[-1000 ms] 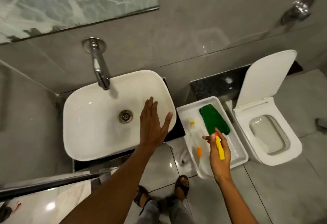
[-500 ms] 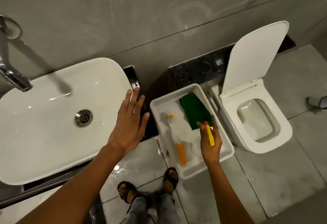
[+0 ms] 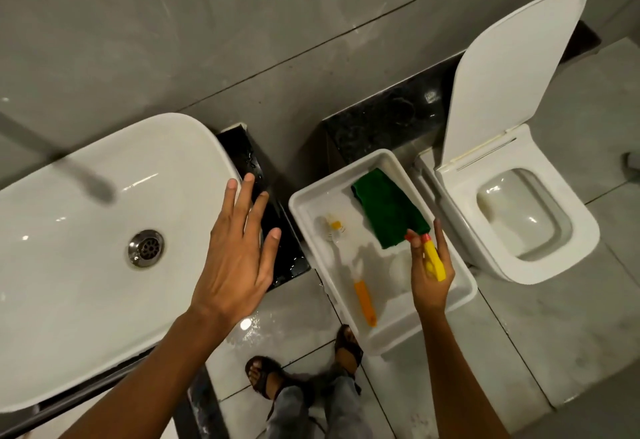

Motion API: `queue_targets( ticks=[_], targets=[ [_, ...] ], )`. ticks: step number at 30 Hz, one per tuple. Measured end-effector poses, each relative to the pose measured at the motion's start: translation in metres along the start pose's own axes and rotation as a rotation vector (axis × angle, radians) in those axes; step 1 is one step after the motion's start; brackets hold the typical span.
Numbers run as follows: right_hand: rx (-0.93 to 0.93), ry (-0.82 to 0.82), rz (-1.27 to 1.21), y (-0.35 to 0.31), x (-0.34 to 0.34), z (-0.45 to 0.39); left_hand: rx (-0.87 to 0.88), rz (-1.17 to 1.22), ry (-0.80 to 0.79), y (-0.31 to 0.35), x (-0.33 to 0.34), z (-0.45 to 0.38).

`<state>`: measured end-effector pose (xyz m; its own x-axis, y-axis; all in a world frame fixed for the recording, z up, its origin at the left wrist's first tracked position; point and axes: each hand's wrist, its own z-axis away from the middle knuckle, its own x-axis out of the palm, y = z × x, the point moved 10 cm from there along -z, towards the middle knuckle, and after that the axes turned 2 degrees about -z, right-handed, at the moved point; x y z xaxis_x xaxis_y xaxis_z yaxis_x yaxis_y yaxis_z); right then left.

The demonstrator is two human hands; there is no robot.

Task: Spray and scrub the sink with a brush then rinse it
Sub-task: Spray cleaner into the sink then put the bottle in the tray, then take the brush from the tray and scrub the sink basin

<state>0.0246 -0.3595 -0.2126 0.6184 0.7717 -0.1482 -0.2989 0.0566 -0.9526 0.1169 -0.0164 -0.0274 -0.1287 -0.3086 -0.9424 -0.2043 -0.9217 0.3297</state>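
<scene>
The white sink fills the left of the view, with a metal drain at its middle. My left hand hovers flat over the sink's right rim, fingers spread and holding nothing. My right hand is over the white tray and grips a spray bottle by its yellow head with a red nozzle; the bottle's body is hidden under the hand. A brush with an orange handle and a white head lies in the tray, left of my right hand.
A green cloth lies at the tray's far end. A white toilet with its lid up stands right of the tray. A black stone ledge runs along the grey wall. My sandalled feet stand on wet floor tiles.
The view has swung right, so the tap has left the frame. My left hand has drifted from the basin to its right rim. My right hand still holds the spray bottle over the tray.
</scene>
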Motion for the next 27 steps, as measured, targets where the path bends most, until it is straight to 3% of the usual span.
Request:
queue_targets(
  ticks=[6, 11, 13, 16, 18, 22, 27],
  targets=[
    [0.086, 0.144, 0.084, 0.016, -0.026, 0.030, -0.003, -0.008, -0.002, 0.000, 0.000, 0.000],
    [0.057, 0.457, 0.093, 0.027, -0.030, 0.093, -0.007, -0.007, 0.000, -0.001, 0.001, 0.000],
    [0.139, 0.344, 0.164, 0.032, 0.006, 0.108, -0.003, -0.014, 0.000, -0.001, 0.001, 0.000],
    [0.332, -0.026, 0.360, 0.052, 0.066, 0.113, 0.000, -0.013, 0.001, 0.000, 0.000, 0.000],
    [0.361, -0.193, 0.572, 0.058, 0.084, 0.107, -0.005, -0.005, 0.001, 0.000, 0.000, -0.001],
    [0.330, -0.310, 0.762, 0.057, 0.092, 0.095, -0.010, 0.001, -0.004, -0.001, 0.000, -0.001],
    [0.233, -0.288, 0.669, 0.033, 0.095, 0.106, 0.007, -0.039, 0.016, -0.004, 0.004, -0.003]
  ],
)
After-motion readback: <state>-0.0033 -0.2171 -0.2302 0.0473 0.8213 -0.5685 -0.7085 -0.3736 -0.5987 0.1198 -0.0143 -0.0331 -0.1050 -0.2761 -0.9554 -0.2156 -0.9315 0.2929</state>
